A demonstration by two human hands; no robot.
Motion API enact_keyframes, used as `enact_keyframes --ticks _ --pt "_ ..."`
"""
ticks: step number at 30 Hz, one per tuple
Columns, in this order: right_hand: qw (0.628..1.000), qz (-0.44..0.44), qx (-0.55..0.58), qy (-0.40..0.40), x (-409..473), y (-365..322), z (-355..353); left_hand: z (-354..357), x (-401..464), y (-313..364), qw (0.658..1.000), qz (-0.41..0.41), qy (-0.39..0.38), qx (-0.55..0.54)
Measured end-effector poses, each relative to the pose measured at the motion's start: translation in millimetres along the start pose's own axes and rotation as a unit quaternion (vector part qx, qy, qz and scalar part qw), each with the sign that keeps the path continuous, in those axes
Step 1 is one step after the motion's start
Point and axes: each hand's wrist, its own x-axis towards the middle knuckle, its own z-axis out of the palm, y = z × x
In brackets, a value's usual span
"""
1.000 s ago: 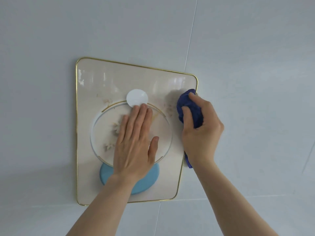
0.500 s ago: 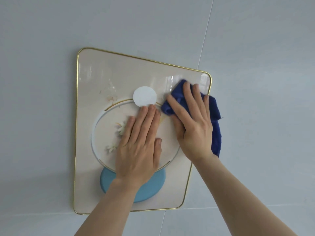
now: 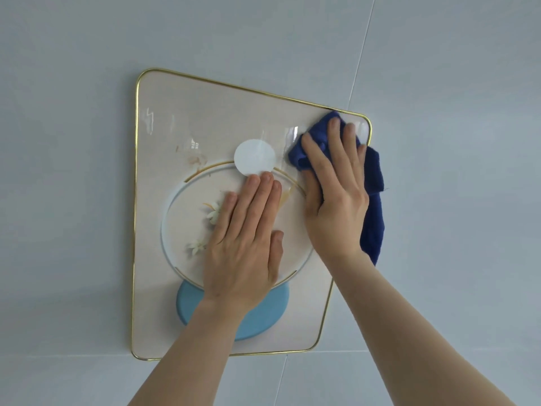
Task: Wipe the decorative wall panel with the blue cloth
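The decorative wall panel (image 3: 181, 112) is cream with a thin gold rim, a white disc, a large ring with small flowers and a light blue disc at the bottom. Brownish smears show left of the white disc. My left hand (image 3: 246, 238) lies flat on the ring, fingers together, holding nothing. My right hand (image 3: 336, 194) presses the dark blue cloth (image 3: 371, 206) flat against the panel's upper right corner. The cloth's tail hangs down past the panel's right edge.
The panel hangs on a pale grey tiled wall (image 3: 453, 142) with thin grout lines running up from the right corner and along below the panel.
My right hand went from gripping the bunched cloth at the right edge to pressing it flat, and has slid up toward the top right corner. My left hand has stayed on the ring.
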Motion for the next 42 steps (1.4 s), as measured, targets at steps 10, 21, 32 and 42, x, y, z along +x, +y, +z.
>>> enact_keyframes --ticks 10,21,32,42 --pt "0.997 -0.042 -0.010 -0.062 -52 5 -19 -12 1 1 0.998 -0.004 -0.024 -0.058" --pt "0.980 -0.062 -0.105 -0.156 -87 -8 -57 -34 3 2 0.993 -0.008 -0.085 -0.076" --pt "0.886 0.396 0.133 -0.200 -62 -62 -112 -74 -21 -12 0.992 -0.018 -0.078 -0.101" --pt "0.988 0.062 0.136 -0.037 15 -107 -44 -73 -24 -96 0.988 -0.144 -0.043 -0.033"
